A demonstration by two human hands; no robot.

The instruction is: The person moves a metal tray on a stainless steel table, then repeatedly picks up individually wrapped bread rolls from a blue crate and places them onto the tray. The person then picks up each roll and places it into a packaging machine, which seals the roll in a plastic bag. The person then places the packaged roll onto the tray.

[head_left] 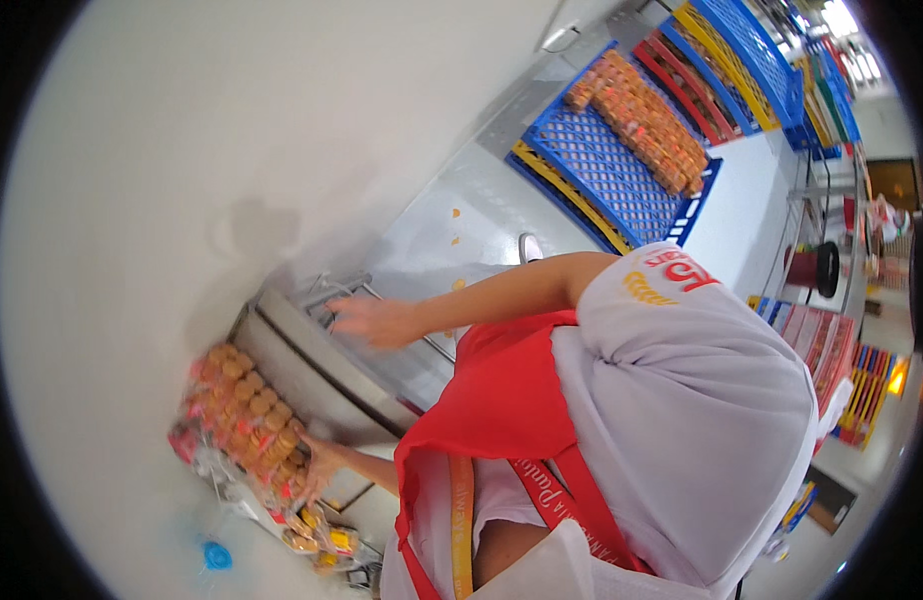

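Note:
My left hand (322,465) grips the lower edge of a clear-wrapped pack of round brown biscuits (242,415), which rests against a grey metal box-like unit (312,375) by the white wall. My right hand (374,322) reaches across my red apron (502,390). It is blurred, with fingers apart and nothing in it, just beside a metal wire frame (332,290) on top of that unit. Whether it touches the frame is unclear.
More small wrapped packs (322,540) and a blue round thing (217,555) lie below the biscuit pack. On the floor stand stacked blue crates (602,170) with a long biscuit pack (647,115), then red and yellow crates (702,70). My shoe (530,245), a dark bin (817,268) and shelves (842,350) lie beyond.

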